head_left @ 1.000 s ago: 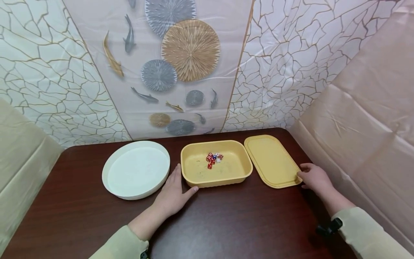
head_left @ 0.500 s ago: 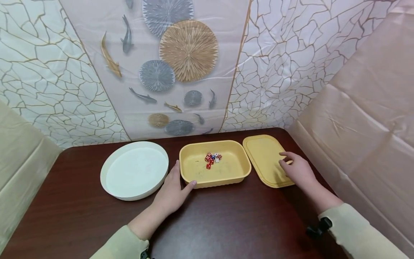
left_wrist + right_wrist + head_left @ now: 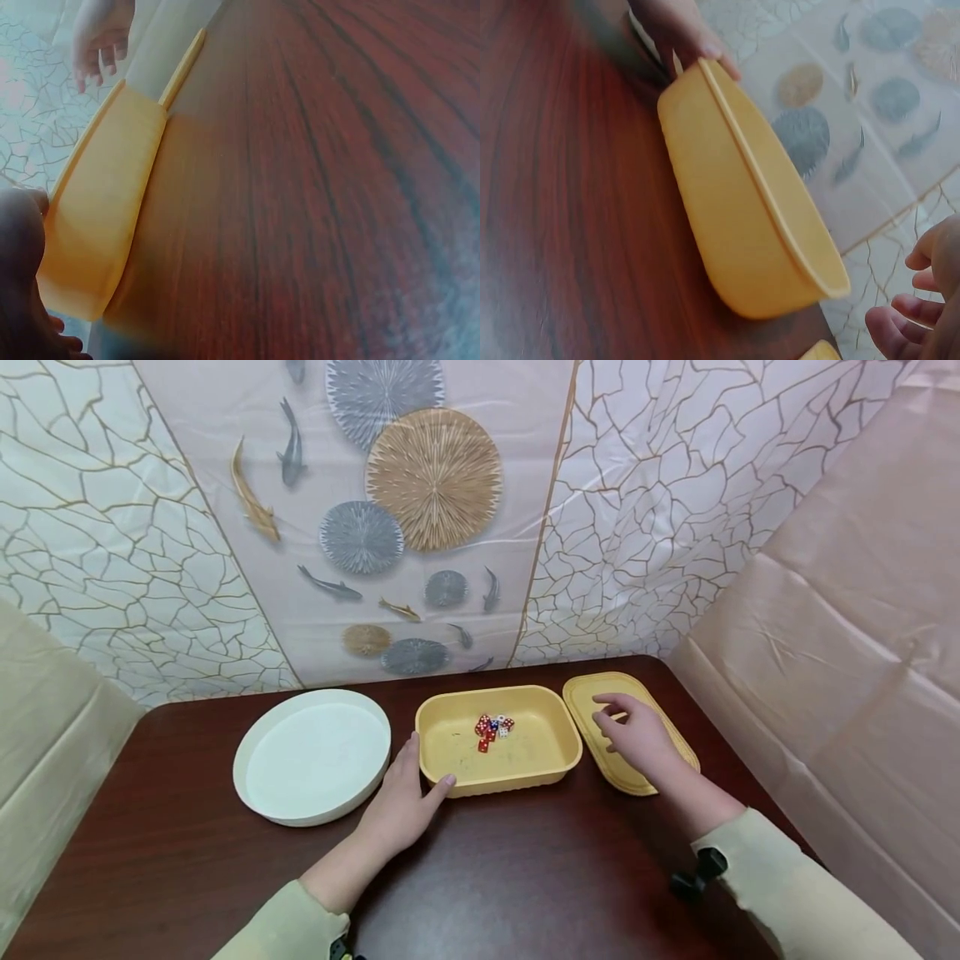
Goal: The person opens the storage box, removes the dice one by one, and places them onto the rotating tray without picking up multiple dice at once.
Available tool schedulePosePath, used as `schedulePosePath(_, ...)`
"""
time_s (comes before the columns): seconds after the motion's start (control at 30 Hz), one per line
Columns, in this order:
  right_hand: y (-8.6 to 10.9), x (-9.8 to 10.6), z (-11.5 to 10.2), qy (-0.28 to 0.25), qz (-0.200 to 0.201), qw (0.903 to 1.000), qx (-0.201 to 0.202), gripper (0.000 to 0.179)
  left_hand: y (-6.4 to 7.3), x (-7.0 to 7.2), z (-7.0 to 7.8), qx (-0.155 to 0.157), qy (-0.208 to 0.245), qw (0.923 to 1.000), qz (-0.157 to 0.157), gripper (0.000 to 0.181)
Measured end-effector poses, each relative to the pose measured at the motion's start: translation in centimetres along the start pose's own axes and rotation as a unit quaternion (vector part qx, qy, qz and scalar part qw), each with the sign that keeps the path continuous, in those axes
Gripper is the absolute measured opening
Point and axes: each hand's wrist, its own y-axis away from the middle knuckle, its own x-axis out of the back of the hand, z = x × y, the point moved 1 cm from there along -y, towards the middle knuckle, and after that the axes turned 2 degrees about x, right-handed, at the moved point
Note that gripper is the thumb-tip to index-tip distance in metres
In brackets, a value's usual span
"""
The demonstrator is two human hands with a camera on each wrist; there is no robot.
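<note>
A yellow rectangular tub [image 3: 517, 782] stands on the dark table, holding several small red, white and blue dice [image 3: 491, 727]. My left hand [image 3: 397, 806] rests against its near left corner, fingers straight along the left side and thumb at the front rim. The right wrist view also shows that thumb on the rim of the tub [image 3: 727, 195]. To the tub's right lies a flat yellow lid [image 3: 678, 747]. Above the lid hovers my right hand [image 3: 637, 731], fingers loosely bent with nothing between them; it hides part of the lid.
A round white tray [image 3: 315, 760] with a low wall stands left of the tub, close to my left hand. Patterned cloth [image 3: 450, 635] rises behind the table's back edge, and plain beige cloth [image 3: 832, 677] hangs along the right side.
My right hand has left the lid's near right corner and moved left over the lid toward the tub. The left hand stays at the tub's corner, and the dice have not moved.
</note>
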Motion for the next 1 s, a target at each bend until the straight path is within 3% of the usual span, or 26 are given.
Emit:
schedulePosePath(0.27, -0.8, -1.7, -1.9, -0.035, -0.016, 0.9992, 0.006, 0.039, 0.1, 0.1, 0.0, 0.005, 0.001, 1.0, -0.002, 0.094)
schedulePosePath(0.53, -1.4, -4.2, -3.4, -0.065, -0.076, 0.9947, 0.022, 0.041, 0.3, 0.2, -0.2, 0.014, 0.014, 0.9998, -0.007, 0.095)
schedulePosePath(0.63, -1.7, -5.5, -4.0, -0.051, -0.102, 0.9931, 0.027, 0.04, 0.3, 0.1, -0.3, 0.015, 0.02, 0.9997, -0.007, 0.095)
schedulePosePath(0.87, -2.9, -8.5, -4.8, -0.001, -0.147, 0.9854, 0.087, 0.035, 0.3, 0.1, -0.2, 0.015, 0.023, 0.9996, -0.009, 0.096)
schedulePosePath(1.0, -3.4, -9.7, -5.2, 0.029, -0.163, 0.9816, 0.095, 0.035, 0.2, 0.1, 0.0, 0.012, 0.024, 0.9996, -0.006, 0.095)
